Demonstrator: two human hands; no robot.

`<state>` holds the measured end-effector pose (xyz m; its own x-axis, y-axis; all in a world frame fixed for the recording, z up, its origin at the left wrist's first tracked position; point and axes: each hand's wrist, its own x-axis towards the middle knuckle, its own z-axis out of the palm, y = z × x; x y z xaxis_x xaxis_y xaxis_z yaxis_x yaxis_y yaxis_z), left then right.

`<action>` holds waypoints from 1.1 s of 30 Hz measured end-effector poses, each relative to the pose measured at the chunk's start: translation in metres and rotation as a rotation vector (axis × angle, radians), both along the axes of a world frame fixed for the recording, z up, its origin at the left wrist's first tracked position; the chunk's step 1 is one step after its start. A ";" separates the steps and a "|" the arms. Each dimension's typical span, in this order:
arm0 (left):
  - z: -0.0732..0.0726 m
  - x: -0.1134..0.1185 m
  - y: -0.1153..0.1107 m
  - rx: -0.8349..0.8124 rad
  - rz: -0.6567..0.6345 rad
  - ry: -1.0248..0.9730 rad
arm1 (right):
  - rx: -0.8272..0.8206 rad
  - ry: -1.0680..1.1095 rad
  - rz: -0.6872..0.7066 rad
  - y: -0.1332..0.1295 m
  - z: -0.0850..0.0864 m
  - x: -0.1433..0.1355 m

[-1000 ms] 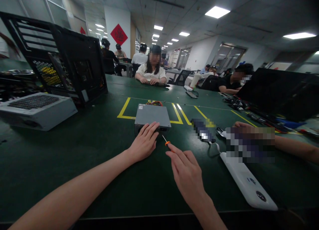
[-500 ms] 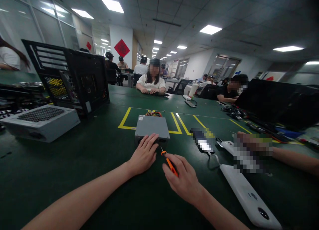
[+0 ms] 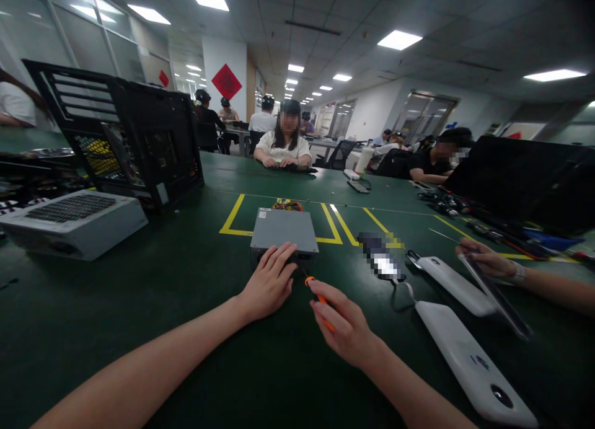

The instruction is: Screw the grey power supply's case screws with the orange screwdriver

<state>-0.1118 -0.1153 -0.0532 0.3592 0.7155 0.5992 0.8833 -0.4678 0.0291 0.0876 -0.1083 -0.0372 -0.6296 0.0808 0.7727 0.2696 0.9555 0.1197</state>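
A grey metal computer power supply (image 3: 286,230) lies on the green table straight ahead, a bundle of coloured cables (image 3: 290,206) at its far side. My left hand (image 3: 269,280) rests on its near edge, the fingers stretched out over the top and front. My right hand (image 3: 344,323) is closed around the orange and black handle of a screwdriver (image 3: 326,310). The thin shaft points at the power supply's near face, by its right corner. Whether the tip touches a screw I cannot make out.
To the left stand a second power supply (image 3: 79,221) and an open black computer case (image 3: 134,134). On the right lie white devices (image 3: 474,361), a blurred phone (image 3: 383,258) and another person's hand (image 3: 493,260) holding a flat object. Yellow tape (image 3: 232,213) marks the table.
The screwdriver and my right hand have shifted slightly right and down. My left hand stays on the power supply. The other person's hand has moved right and raised the flat object.
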 end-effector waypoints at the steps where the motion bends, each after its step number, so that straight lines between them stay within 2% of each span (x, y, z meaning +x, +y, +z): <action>1: 0.000 0.000 0.000 0.003 -0.002 0.000 | -0.026 0.002 0.009 0.000 0.000 0.000; 5: -0.001 0.000 0.000 0.012 0.002 0.004 | -0.043 0.008 0.050 0.002 0.000 0.000; 10: -0.002 0.001 0.001 0.023 0.015 0.008 | -0.043 0.080 0.033 0.004 0.001 0.000; 15: -0.003 0.001 0.002 0.018 0.016 0.027 | -0.040 0.108 0.091 0.004 0.004 0.002; 22: -0.002 -0.001 0.003 0.010 0.015 0.023 | -0.035 0.269 -0.016 0.007 0.006 0.012; 33: -0.001 -0.001 0.002 0.023 0.014 0.026 | -0.040 0.208 -0.067 0.003 0.008 0.010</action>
<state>-0.1131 -0.1130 -0.0546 0.3646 0.7071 0.6059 0.8903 -0.4553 -0.0043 0.0978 -0.1054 -0.0292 -0.4491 0.1504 0.8807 0.3479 0.9374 0.0173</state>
